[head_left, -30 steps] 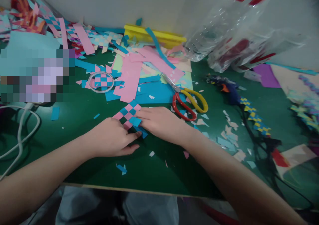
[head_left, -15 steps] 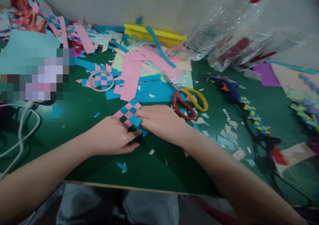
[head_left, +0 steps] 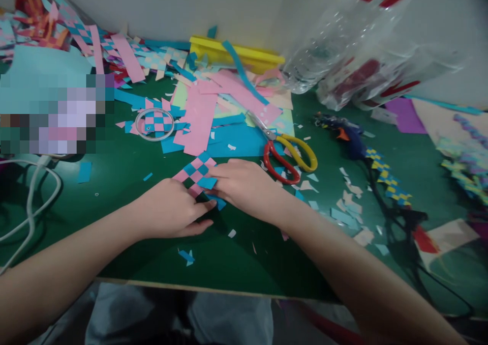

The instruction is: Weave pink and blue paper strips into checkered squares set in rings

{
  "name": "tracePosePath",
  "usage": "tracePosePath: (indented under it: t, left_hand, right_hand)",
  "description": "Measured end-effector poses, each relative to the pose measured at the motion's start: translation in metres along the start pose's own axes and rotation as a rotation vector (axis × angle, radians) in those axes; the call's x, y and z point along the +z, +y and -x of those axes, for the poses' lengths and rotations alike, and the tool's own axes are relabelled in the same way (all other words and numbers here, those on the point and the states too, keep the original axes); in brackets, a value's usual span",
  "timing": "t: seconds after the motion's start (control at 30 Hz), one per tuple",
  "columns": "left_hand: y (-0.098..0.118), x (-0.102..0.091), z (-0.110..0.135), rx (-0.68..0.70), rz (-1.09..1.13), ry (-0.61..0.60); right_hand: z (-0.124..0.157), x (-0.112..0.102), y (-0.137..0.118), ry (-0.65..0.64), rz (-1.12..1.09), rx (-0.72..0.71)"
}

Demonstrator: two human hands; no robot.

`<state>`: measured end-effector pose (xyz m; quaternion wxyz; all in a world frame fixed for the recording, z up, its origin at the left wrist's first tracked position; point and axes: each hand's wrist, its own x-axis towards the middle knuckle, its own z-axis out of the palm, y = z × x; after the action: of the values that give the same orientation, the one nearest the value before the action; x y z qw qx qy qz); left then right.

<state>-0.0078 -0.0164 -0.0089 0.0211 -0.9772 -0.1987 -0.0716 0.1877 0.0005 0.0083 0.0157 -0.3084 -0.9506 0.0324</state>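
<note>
Between my hands lies a small piece of woven paper strips point(head_left: 197, 170) in a pink and blue check. My left hand point(head_left: 171, 208) has its fingers curled over the lower left edge of the weave, thumb and forefinger near a blue strip end point(head_left: 216, 202). From the right, my right hand point(head_left: 244, 184) closes its fingers on the weave's right side, by a folded blue strip point(head_left: 207, 183). The fingertips of my right hand are partly hidden. Scissors point(head_left: 270, 137) with one red and one yellow handle rest just beyond my right hand.
A roll of tape point(head_left: 154, 124) sits on another checked weave. Pink paper strips point(head_left: 196, 116) and blue sheets pile up behind. Paper scraps point(head_left: 348, 207) litter the green table point(head_left: 244, 268). Plastic bags point(head_left: 343, 75) stand back right; a white cable point(head_left: 30, 202) loops at left.
The blue strip at the right edge of the weave has folded slightly upward, and my right hand has risen a touch. My left hand keeps its place.
</note>
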Motion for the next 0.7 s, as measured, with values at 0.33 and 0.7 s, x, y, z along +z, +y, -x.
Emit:
tracePosePath:
  t: [0.33, 0.7]
  left_hand:
    - [0.0, -0.001, -0.001, -0.012, 0.025, -0.014]
    - [-0.001, -0.002, -0.001, -0.018, 0.04, -0.031]
  right_hand:
    - [-0.001, -0.002, -0.01, -0.055, 0.061, 0.019]
    - [0.0, 0.003, 0.002, -0.049, -0.045, -0.005]
